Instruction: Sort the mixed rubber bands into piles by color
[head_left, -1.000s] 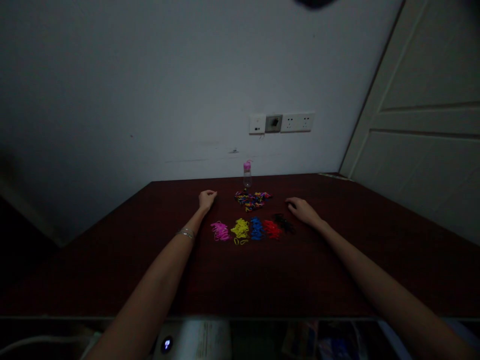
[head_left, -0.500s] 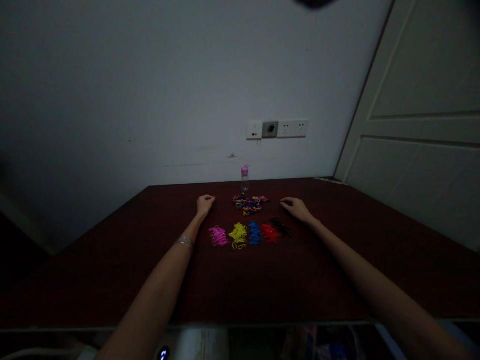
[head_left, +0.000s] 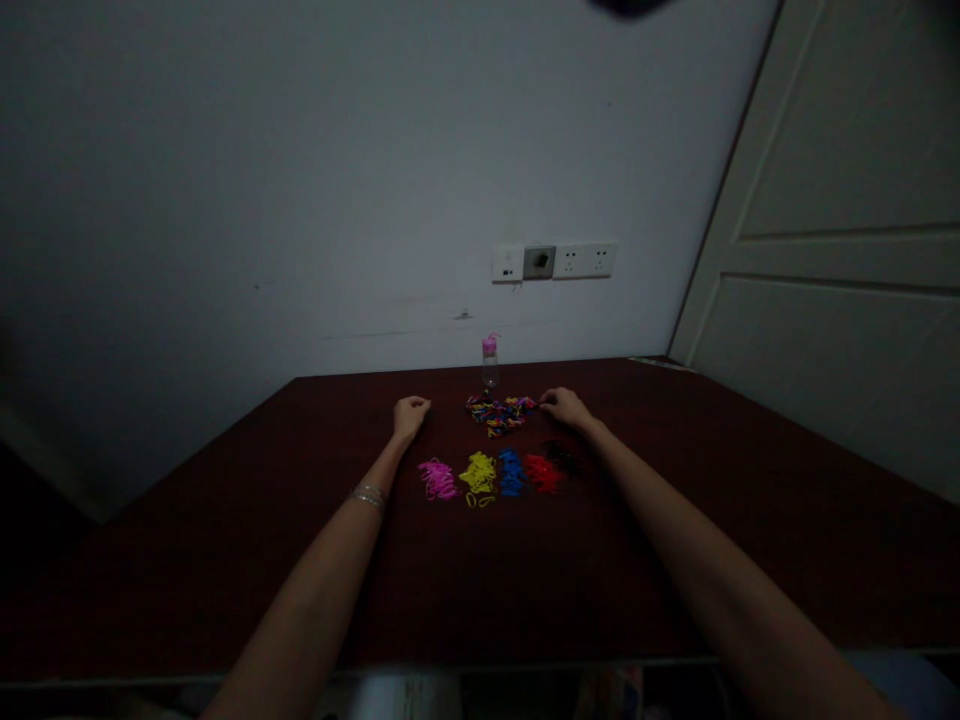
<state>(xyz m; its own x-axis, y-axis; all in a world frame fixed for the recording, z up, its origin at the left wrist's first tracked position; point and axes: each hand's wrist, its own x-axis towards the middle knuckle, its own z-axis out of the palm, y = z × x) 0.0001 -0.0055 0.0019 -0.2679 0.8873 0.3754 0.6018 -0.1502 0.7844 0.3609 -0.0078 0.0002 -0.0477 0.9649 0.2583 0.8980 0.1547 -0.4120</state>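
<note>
Dark red-brown counter [head_left: 480, 580] with mixed pile of small multicoloured bands [head_left: 501, 412].
Right hand [head_left: 565, 407]: pile's three o'clock edge; grip cannot be determined. Left hand [head_left: 409, 416]: nine o'clock, fingers curled together.

no readable text or numbers, perhaps faint print on the pale object [head_left: 386, 699] below the tabletop [head_left: 465, 590]

Dim room, seemingly in a home, pale scuffed wall [head_left: 300, 180] across the upper frame, sockets [head_left: 584, 260] right of centre, panelled door [head_left: 847, 250] at right, dark reddish table [head_left: 465, 580] below.
</note>
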